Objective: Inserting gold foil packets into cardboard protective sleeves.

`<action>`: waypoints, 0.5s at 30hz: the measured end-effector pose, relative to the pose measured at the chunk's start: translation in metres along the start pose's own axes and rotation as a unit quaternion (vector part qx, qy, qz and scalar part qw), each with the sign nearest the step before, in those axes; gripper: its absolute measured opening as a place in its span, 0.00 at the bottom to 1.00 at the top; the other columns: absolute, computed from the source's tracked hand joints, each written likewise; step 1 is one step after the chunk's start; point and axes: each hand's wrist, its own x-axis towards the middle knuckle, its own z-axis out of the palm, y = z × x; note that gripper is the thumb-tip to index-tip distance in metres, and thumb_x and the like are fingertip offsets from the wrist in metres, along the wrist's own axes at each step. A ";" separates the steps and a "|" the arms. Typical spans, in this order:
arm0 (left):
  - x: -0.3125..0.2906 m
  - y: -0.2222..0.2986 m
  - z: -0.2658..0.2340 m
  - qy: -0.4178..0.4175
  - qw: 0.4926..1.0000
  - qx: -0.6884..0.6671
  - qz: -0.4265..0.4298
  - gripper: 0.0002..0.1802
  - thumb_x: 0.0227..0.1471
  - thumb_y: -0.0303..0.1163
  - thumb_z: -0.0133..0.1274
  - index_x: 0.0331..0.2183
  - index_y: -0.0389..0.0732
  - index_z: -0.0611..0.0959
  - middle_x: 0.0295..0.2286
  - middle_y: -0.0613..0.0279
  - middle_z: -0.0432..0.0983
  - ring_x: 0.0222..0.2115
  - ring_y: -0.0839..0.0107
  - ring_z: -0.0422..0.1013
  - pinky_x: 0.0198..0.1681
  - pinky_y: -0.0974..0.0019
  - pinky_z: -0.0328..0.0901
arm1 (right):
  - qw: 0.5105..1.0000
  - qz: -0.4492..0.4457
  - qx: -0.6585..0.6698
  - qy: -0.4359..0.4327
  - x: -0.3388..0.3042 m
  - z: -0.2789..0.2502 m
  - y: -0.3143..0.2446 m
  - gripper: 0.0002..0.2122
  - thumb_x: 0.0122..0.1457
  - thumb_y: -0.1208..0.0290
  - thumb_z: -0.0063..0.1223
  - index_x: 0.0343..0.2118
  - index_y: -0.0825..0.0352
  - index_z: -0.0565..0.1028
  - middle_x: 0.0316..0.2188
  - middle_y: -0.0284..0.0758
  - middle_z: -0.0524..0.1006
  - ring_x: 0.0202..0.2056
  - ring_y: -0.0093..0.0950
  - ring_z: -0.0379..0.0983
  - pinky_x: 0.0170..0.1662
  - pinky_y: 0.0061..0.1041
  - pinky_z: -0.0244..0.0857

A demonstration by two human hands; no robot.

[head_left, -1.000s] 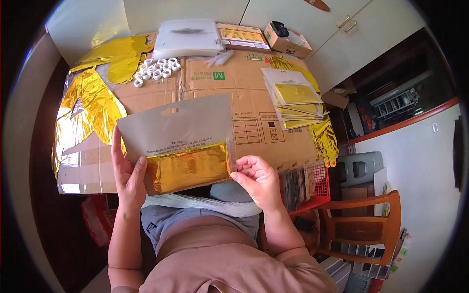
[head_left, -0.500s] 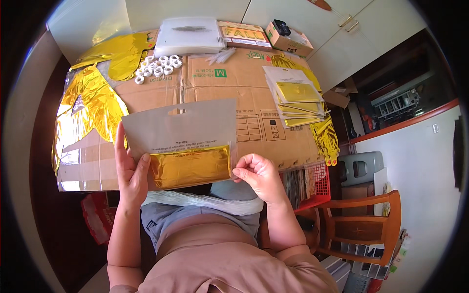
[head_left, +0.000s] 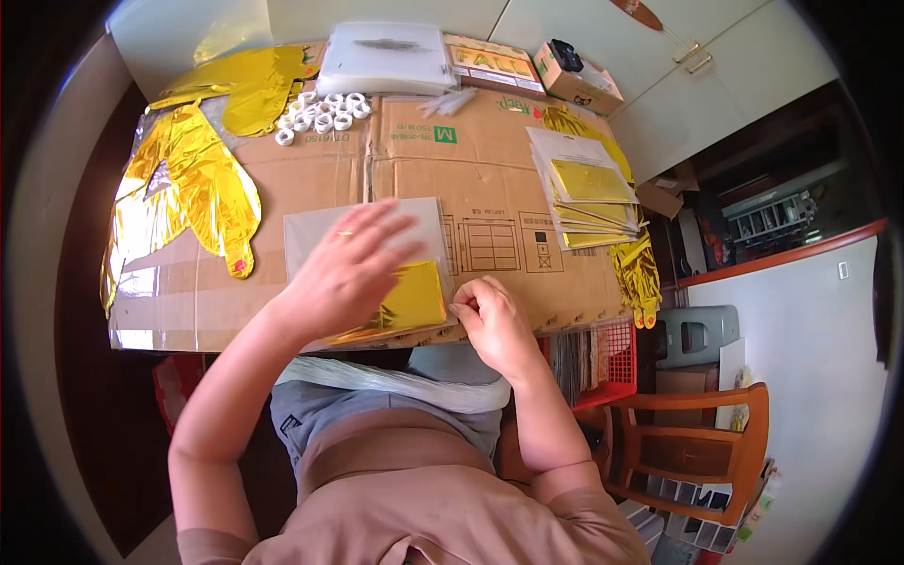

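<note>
A clear plastic bag [head_left: 311, 226] lies at the near edge of the cardboard, with a folded gold foil sheet [head_left: 419, 292] inside its lower part. Over the middle of it passes my left hand [head_left: 353, 268], fingers spread and slightly smeared by motion, a ring on one finger; it grips nothing and hides part of the foil. Whether the palm touches the bag I cannot tell. At the bag's lower right corner, my right hand [head_left: 494, 330] pinches the edge between thumb and fingers.
Gold foil balloons [head_left: 193, 179] spread over the left side. White rings [head_left: 325, 115] and a stack of clear bags [head_left: 384, 61] sit at the back. Packed bags [head_left: 589, 188] pile up on the right, beside gold foil strips [head_left: 636, 273]. A wooden chair [head_left: 687, 452] stands lower right.
The bag, held up by both hands before, now rests on the cardboard. My left hand has let go of its left edge and moved right across it; my right hand keeps its corner.
</note>
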 end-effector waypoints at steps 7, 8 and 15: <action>0.021 -0.031 0.046 -0.124 0.985 -0.085 0.079 0.20 0.61 0.35 0.50 0.54 0.47 0.79 0.59 0.56 0.69 0.64 0.56 0.59 0.68 0.47 0.48 | 0.999 -0.041 0.011 0.028 -0.001 0.003 0.009 0.07 0.56 0.78 0.59 0.33 0.66 0.71 0.30 0.38 0.74 0.31 0.40 0.74 0.36 0.36 0.68; 0.020 -0.031 0.047 -0.125 0.985 -0.086 0.080 0.20 0.61 0.35 0.50 0.54 0.47 0.79 0.59 0.56 0.68 0.64 0.56 0.59 0.68 0.47 0.48 | 0.998 -0.058 0.013 0.029 -0.003 0.002 0.009 0.07 0.56 0.79 0.59 0.33 0.66 0.71 0.30 0.38 0.73 0.31 0.40 0.74 0.35 0.36 0.68; 0.019 -0.032 0.048 -0.128 0.985 -0.091 0.074 0.21 0.59 0.33 0.53 0.54 0.48 0.79 0.59 0.54 0.68 0.64 0.54 0.58 0.68 0.45 0.49 | 0.981 -0.185 0.018 0.054 -0.001 0.002 0.008 0.08 0.55 0.82 0.60 0.33 0.67 0.71 0.29 0.37 0.72 0.30 0.38 0.72 0.34 0.34 0.68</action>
